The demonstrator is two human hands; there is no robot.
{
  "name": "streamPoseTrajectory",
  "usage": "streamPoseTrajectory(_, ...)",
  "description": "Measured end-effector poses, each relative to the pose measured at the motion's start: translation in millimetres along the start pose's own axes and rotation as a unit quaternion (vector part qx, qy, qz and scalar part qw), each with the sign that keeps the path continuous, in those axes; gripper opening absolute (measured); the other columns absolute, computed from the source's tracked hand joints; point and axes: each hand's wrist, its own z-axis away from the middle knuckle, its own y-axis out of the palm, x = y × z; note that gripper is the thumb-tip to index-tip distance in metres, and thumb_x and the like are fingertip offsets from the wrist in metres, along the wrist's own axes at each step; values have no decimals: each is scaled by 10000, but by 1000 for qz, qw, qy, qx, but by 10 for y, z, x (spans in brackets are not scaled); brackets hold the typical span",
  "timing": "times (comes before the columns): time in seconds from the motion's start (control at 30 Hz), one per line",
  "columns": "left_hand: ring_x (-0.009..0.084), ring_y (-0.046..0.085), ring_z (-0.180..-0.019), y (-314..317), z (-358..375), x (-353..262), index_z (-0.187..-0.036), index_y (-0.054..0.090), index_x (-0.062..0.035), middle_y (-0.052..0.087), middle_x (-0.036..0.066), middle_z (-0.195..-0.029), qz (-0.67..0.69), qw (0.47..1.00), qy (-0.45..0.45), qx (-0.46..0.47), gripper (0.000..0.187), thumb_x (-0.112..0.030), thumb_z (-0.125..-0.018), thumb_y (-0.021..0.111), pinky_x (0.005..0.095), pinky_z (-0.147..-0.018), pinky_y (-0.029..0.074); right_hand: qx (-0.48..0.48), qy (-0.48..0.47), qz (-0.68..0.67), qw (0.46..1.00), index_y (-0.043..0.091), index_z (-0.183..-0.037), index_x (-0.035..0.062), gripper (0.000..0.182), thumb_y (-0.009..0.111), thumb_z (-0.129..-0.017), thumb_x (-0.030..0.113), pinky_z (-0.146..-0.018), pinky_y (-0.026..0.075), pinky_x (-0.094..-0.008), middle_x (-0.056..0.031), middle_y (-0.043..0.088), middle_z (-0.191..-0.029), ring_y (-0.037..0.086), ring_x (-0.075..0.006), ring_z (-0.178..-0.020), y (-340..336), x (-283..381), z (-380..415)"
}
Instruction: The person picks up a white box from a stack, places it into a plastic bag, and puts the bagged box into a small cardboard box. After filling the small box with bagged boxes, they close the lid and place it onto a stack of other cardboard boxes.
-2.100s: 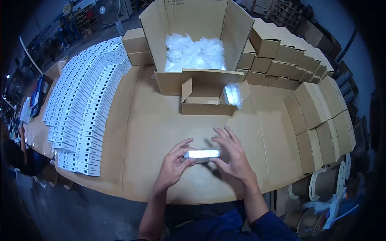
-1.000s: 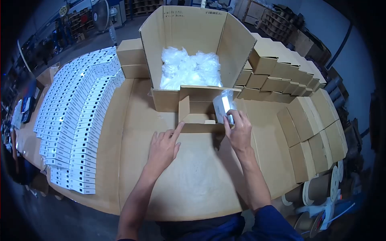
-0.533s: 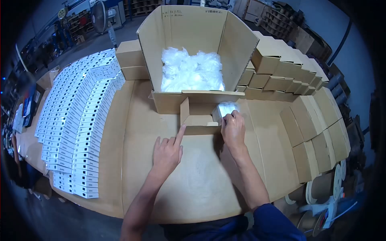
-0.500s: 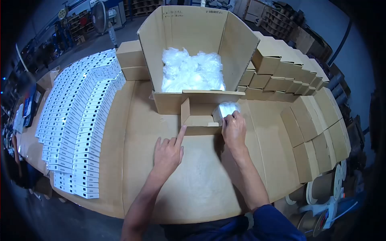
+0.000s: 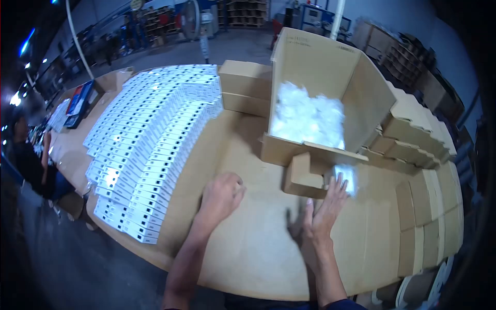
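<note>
My right hand (image 5: 325, 213) is open, its fingers stretched up against a clear plastic-wrapped packet (image 5: 347, 176). That packet sits in the right end of a small open cardboard box (image 5: 298, 176), whose flap stands up on the left. To the left, my left hand (image 5: 223, 195) hovers over the cardboard-covered table (image 5: 248, 237) with its fingers curled in, apart from the box. I see nothing in it. Long stacked rows of small white boxes (image 5: 160, 160) lie beyond it on the left.
A large carton (image 5: 315, 57) holding crumpled clear plastic wrap (image 5: 309, 116) stands behind the small box. Brown cardboard boxes (image 5: 421, 206) are stacked along the right side. Another person (image 5: 39, 155) is at the far left, beside the table.
The view has turned left. My left hand has come away from the box, its fingers curling. My right hand has loosened from gripping the packet to lying open against it.
</note>
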Motion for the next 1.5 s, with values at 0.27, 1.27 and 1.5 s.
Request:
streamPoseTrajectory(0.27,384,586,-1196,-515,-1170,1363,-1348,535,5,613,219,-1274,-128,980,31,-148,513,-88,-876,714,452,-1025,487,87,-144,-268,949,374,-1490,-38,649,551,-865,-41,-1195,345,-488,-238,554,-1449,428,-445,-1426,1354,1012,-1139)
streamPoseTrajectory(1.27,352,560,-1181,-961,-1812,1718,-1087,655,-41,574,131,-1207,-150,959,87,-224,278,23,-818,693,454,-982,506,156,-51,-415,895,144,-1627,44,847,473,-857,-76,-1182,359,-458,-324,423,-1539,441,-442,-1430,2312,1556,-2579)
streamPoseTrajectory(1.5,341,641,-1016,-955,-1020,547,-1008,657,-10,614,134,-1104,-69,946,121,-294,345,105,-706,776,422,-874,537,365,145,-624,675,77,-1670,234,781,564,-1061,184,-921,577,-416,-307,365,-1569,578,-274,-1227,875,1332,-1870)
